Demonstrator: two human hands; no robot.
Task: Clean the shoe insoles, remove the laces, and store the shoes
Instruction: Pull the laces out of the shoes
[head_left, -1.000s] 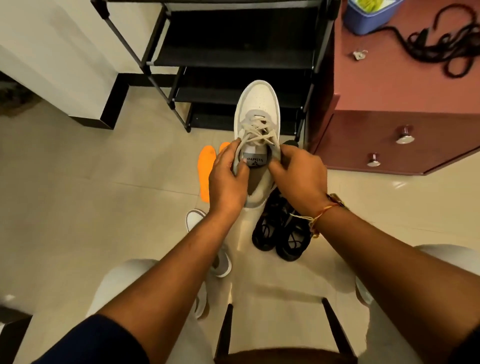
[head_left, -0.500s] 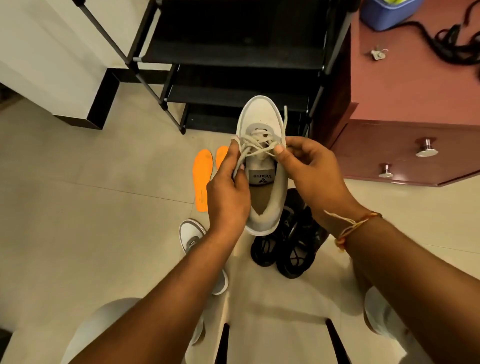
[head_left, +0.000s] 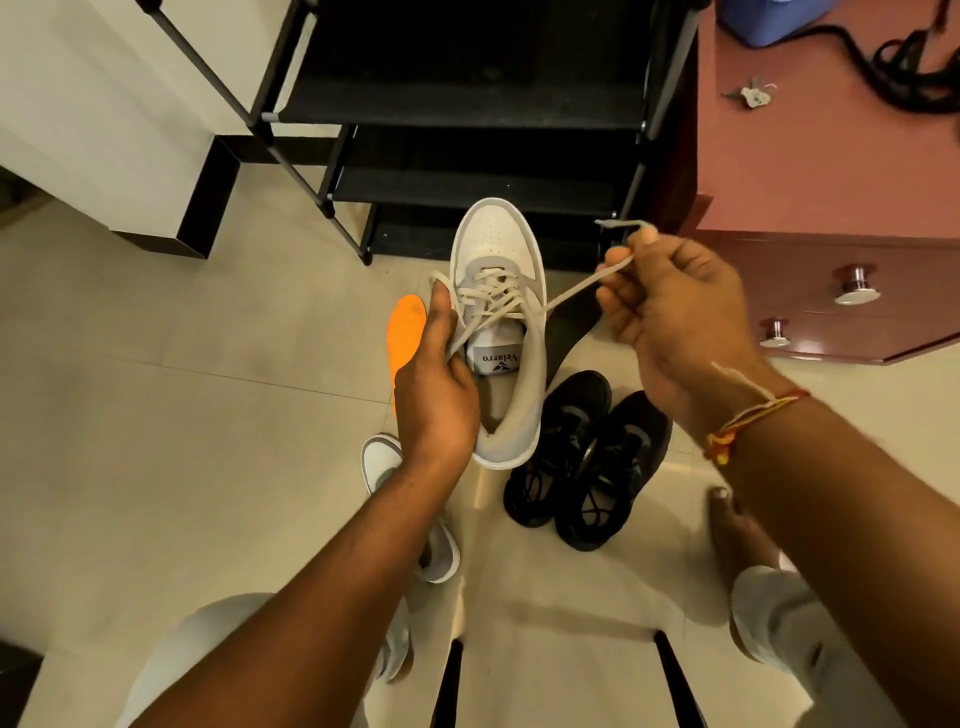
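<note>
Head view: right hand (head_left: 675, 306) pinching flat beige shoelace (head_left: 571, 291) has pulled the bow undone; left hand (head_left: 436, 395) grips white leather sneaker (head_left: 493, 234).

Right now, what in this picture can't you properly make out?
Head view:
- Orange insole: lower end hidden behind the left hand.
- Second white shoe: mostly behind the left forearm.
- Blue container: cut off by the top edge.
- Small metal item on the cabinet: too small to identify.
</note>
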